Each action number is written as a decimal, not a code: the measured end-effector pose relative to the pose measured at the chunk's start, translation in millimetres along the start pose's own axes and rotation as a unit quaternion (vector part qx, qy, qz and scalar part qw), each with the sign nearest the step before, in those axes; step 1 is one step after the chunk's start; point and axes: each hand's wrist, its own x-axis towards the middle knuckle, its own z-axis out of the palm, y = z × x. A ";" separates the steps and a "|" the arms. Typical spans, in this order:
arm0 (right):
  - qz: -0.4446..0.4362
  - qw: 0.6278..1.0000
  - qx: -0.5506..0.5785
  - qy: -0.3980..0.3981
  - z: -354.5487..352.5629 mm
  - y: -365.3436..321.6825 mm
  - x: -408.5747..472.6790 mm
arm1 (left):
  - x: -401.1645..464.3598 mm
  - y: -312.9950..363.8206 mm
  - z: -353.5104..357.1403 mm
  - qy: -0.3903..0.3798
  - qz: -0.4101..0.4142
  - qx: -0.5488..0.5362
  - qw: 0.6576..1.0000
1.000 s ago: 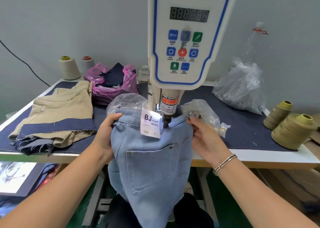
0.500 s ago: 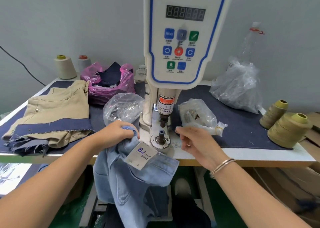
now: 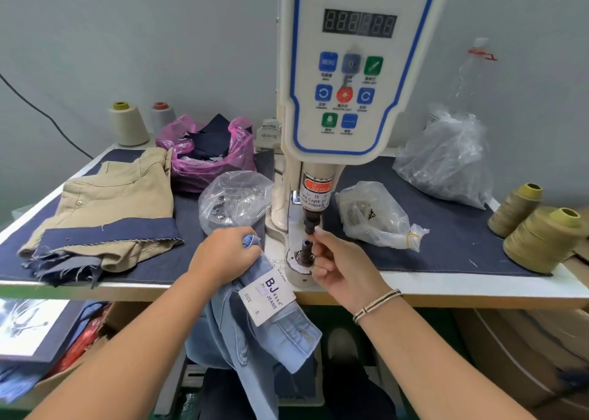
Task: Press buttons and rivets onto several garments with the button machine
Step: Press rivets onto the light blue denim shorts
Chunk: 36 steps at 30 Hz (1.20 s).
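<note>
The white servo button machine (image 3: 357, 69) stands at the table's middle, its dark punch (image 3: 309, 225) above the lower die post (image 3: 306, 250). My left hand (image 3: 223, 257) grips a bunch of the light blue jeans (image 3: 255, 333), which hang off the table's front edge with a white BJ size tag (image 3: 267, 295). My right hand (image 3: 338, 266) is at the die, fingertips pinched just below the punch tip; what they hold is too small to tell.
Beige shorts (image 3: 118, 203) with a navy band lie at left. A pink bag of dark cloth (image 3: 207, 161), two clear bags of hardware (image 3: 236, 199) (image 3: 376, 215), a big clear bag (image 3: 446, 161) and thread cones (image 3: 541, 238) (image 3: 127, 123) sit around the machine.
The jeans came off the die and dropped below the table edge in my left hand. My right hand let go of the waistband and rose to the punch tip.
</note>
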 end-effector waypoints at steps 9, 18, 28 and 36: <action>0.029 0.997 0.071 -0.017 -2.1 2.4 -1.3 | -0.1 -3.0 2.0 0.013 -0.009 -0.019 1.000; 0.076 0.990 0.118 -0.017 4.9 -8.0 -6.3 | -2.8 -6.5 3.8 0.055 -0.018 -0.040 0.997; 0.064 0.994 -0.012 -0.092 35.2 33.5 -34.4 | -11.1 -7.8 9.4 0.168 0.028 -0.002 0.985; -0.277 0.755 -0.594 -0.030 116.7 23.2 66.4 | -8.0 -5.8 5.4 0.146 -0.043 -0.024 0.988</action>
